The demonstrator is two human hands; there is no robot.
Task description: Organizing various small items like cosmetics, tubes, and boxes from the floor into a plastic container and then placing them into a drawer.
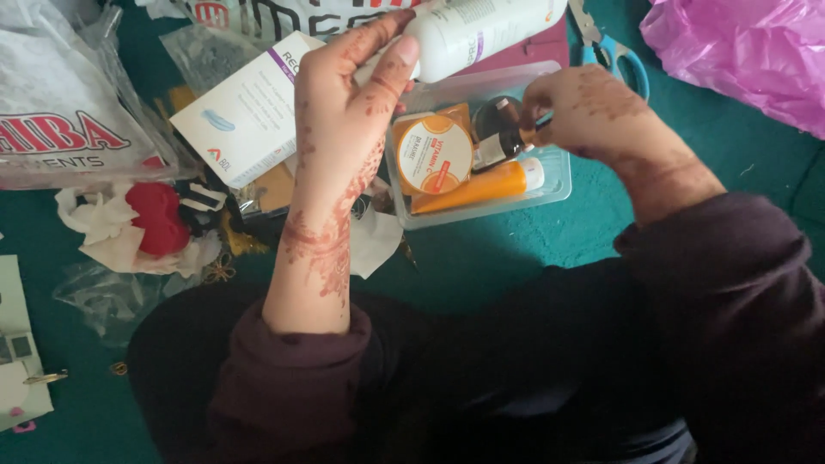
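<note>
On the teal floor covering, at the left edge, a printed plastic bag [64, 120], a red object on crumpled tissue [157, 219] and a white carton [249, 107] are crowded together, little bare surface being left between them. The left hand [339, 129] is closed by fingertips and thumb on the end of a white bottle [481, 30], held above a clear plastic tray [559, 185] in which a round orange-lidded jar [434, 155] and an orange tube [473, 187] are packed. The right hand [584, 112] is pinched on a small dark dropper bottle [497, 148] inside the tray; blue-handled scissors [614, 56] and pink plastic [739, 51] are noted beyond, with open teal below the tray's near rim.
</note>
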